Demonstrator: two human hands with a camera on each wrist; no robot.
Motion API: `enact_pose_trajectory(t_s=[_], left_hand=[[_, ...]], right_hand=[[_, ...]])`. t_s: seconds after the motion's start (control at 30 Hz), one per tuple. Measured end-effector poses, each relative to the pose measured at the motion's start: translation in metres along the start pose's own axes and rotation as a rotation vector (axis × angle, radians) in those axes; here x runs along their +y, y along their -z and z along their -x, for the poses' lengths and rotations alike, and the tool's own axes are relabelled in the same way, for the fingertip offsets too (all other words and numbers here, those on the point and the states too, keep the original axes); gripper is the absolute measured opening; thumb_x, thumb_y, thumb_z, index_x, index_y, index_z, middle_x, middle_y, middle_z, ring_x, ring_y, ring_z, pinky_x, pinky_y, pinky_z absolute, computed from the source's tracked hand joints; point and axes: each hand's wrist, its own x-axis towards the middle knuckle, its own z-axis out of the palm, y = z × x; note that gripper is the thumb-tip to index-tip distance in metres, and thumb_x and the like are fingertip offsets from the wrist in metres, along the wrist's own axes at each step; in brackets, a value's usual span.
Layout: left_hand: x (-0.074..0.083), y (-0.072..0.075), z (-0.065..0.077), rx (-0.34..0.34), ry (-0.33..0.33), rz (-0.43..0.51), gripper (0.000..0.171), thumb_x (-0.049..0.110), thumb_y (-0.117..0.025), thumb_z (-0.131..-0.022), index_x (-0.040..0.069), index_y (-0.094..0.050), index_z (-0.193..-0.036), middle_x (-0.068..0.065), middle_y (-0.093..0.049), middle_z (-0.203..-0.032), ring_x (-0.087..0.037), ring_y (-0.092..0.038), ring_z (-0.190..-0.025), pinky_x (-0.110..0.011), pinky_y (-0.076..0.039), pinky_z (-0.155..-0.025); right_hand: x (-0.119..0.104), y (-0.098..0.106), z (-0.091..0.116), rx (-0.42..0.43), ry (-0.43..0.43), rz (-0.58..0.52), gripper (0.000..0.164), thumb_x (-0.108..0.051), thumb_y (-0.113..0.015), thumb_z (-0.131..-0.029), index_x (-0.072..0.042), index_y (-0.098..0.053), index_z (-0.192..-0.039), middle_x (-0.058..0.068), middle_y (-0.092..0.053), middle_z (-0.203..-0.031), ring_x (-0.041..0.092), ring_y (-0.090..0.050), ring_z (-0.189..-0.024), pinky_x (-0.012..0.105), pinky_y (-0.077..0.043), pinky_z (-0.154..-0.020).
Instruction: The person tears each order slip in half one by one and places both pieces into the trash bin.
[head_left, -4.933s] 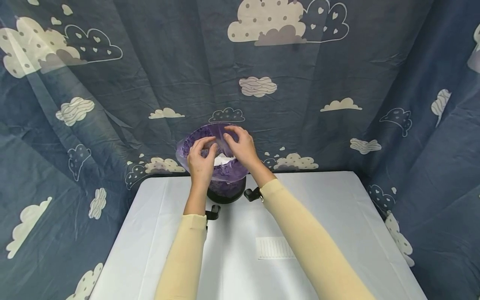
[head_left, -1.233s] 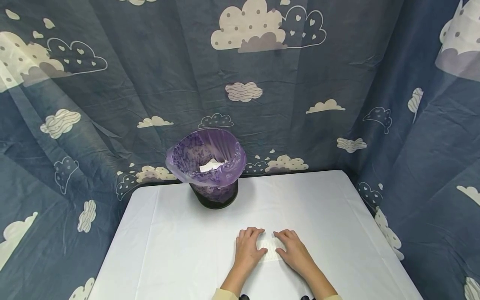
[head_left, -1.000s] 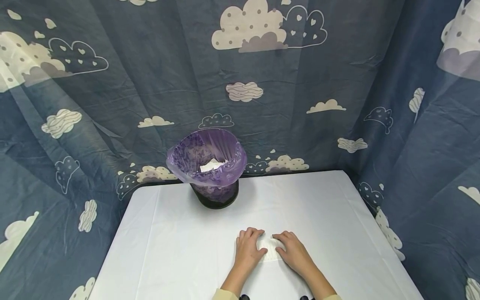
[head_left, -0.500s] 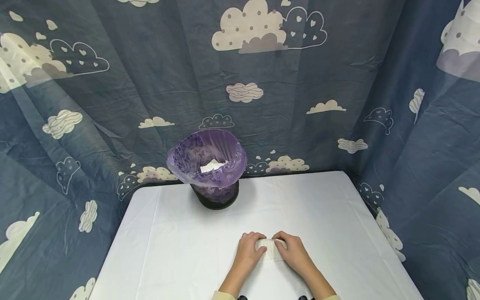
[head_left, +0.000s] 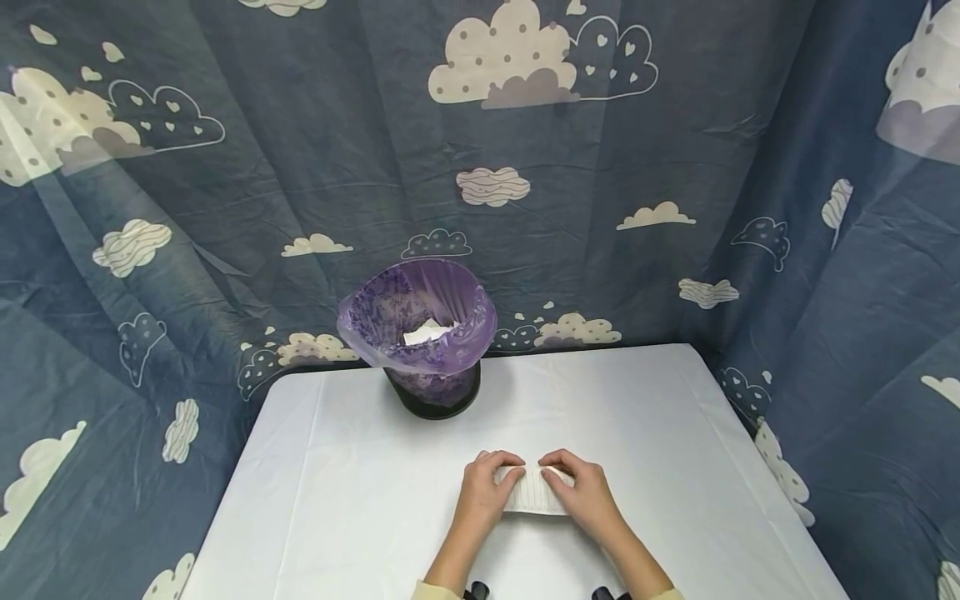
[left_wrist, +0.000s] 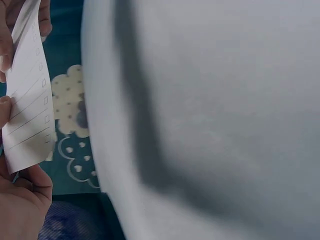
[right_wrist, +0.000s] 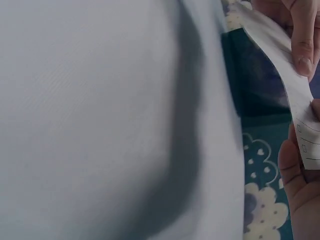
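A small white sheet of paper (head_left: 534, 493), printed with ruled lines and little checkboxes, is held up off the table near its front middle. My left hand (head_left: 482, 490) pinches its upper edge left of centre, thumb on the near face. Right of centre, my right hand (head_left: 589, 495) pinches the same edge, with a narrow gap between the two sets of fingertips. The left wrist view shows the sheet (left_wrist: 31, 95) bowed slightly and gripped from both ends of that view. In the right wrist view, part of the sheet (right_wrist: 285, 62) runs off the frame.
A dark bin lined with a purple plastic bag (head_left: 420, 360) stands at the back left of the white-covered table (head_left: 360, 500). White crumpled paper (head_left: 426, 332) lies inside it. A dark blue cloud-patterned curtain (head_left: 360, 167) surrounds the table's back and sides.
Earliest, both hands were over the bin while the sheet lay on the table. They came down to the sheet, closed on its upper edge and raised it off the table.
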Motion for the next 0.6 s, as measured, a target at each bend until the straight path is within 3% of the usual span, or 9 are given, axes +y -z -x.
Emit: enact_pose_trajectory(t_s=[0.13,0.33,0.6], left_hand=[[0.010,0.011,0.000,0.014,0.000,0.026,0.004,0.023,-0.083,-0.091,0.022,-0.082,-0.094,0.009,-0.080,-0.094,-0.007,-0.066,-0.090,-0.030,-0.056,-0.087],[0.021,0.023,0.001,0.036,-0.022,0.035,0.005,0.023,-0.084,-0.089,0.022,-0.081,-0.093,0.009,-0.080,-0.093,-0.005,-0.066,-0.090,-0.028,-0.056,-0.087],[0.025,0.031,0.004,0.057,-0.067,0.067,0.005,0.019,-0.085,-0.089,0.020,-0.081,-0.093,0.008,-0.080,-0.092,-0.008,-0.067,-0.090,-0.026,-0.058,-0.086]], right_hand=[[-0.011,0.003,-0.001,0.021,-0.009,-0.034,0.011,-0.007,-0.082,-0.091,-0.016,-0.078,-0.097,-0.002,-0.081,-0.099,0.025,-0.079,-0.105,0.044,-0.061,-0.099],[-0.028,0.008,-0.001,0.034,-0.034,-0.074,0.006,-0.014,-0.082,-0.093,-0.010,-0.077,-0.091,-0.002,-0.081,-0.096,0.026,-0.078,-0.106,0.048,-0.059,-0.102],[-0.038,0.009,-0.001,0.038,-0.002,-0.085,0.008,-0.009,-0.081,-0.092,-0.015,-0.078,-0.090,-0.002,-0.081,-0.092,0.028,-0.078,-0.106,0.052,-0.059,-0.101]])
